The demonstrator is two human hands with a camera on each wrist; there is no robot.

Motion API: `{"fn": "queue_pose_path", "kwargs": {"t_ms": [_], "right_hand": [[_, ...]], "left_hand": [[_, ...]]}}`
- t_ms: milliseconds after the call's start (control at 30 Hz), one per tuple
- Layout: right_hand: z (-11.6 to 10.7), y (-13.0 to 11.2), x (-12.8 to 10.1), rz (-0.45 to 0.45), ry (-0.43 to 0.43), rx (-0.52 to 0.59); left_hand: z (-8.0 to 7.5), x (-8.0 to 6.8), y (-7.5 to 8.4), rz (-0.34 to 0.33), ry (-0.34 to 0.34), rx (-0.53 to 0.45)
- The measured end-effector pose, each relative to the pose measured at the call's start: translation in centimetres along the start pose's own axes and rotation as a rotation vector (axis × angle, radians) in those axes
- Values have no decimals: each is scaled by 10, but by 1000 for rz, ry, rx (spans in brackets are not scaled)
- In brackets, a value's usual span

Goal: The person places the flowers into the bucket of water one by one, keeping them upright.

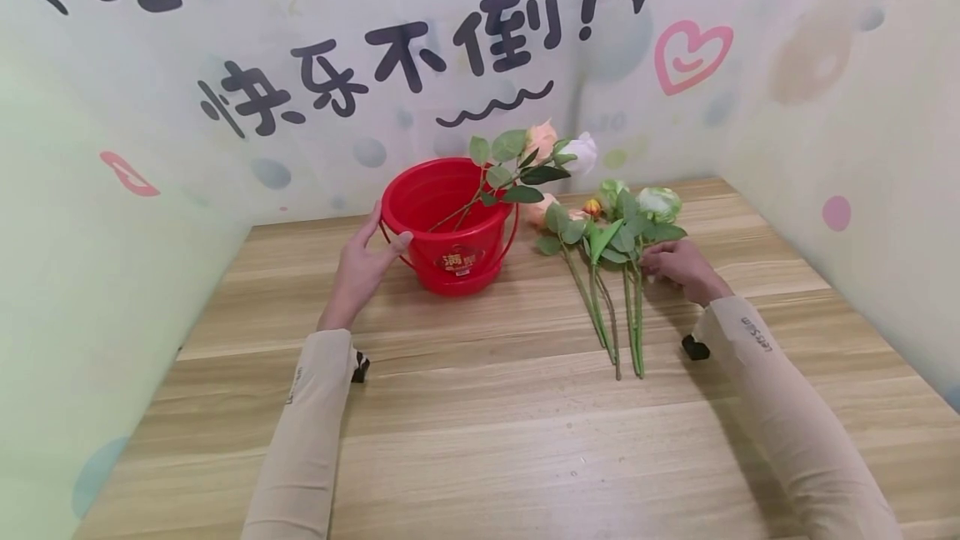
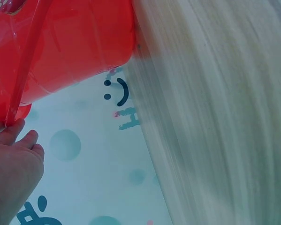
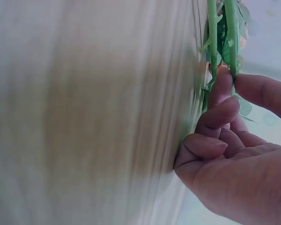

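A red bucket (image 1: 465, 240) stands near the back of the wooden table. Leaning out over its right rim are a peach rose (image 1: 540, 140) and a white rose (image 1: 580, 154), stems down inside. My left hand (image 1: 362, 265) rests against the bucket's left side, thumb and fingers spread; the left wrist view has its fingertips at the rim beside the handle (image 2: 25, 61). Over on the right, my right hand (image 1: 681, 267) pinches the green stem (image 3: 231, 37) of a pale green-white flower (image 1: 660, 204) between thumb and index finger, other fingers curled.
Several more flowers lie beside the held one, among them a peach bloom (image 1: 542, 211) and a small orange bud (image 1: 592, 207). Their stems (image 1: 600, 315) point toward me across the table (image 1: 480, 432). A printed wall (image 1: 337, 157) closes off the back.
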State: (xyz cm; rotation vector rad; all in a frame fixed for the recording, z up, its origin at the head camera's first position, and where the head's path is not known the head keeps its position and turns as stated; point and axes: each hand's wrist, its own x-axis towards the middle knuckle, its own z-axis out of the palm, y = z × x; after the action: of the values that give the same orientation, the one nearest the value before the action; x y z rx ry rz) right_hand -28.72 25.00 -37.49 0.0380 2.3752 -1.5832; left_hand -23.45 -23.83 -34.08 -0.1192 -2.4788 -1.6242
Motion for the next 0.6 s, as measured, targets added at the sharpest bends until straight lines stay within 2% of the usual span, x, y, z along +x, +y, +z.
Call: {"fn": "queue_pose_path", "kwargs": {"t_ms": [267, 600], "right_hand": [[-6, 1, -1, -40, 19, 5], [-12, -7, -5, -97, 102, 37]], "left_hand": [[-1, -2, 3, -29, -9, -14], [-1, -1, 2, -12, -3, -3]]}}
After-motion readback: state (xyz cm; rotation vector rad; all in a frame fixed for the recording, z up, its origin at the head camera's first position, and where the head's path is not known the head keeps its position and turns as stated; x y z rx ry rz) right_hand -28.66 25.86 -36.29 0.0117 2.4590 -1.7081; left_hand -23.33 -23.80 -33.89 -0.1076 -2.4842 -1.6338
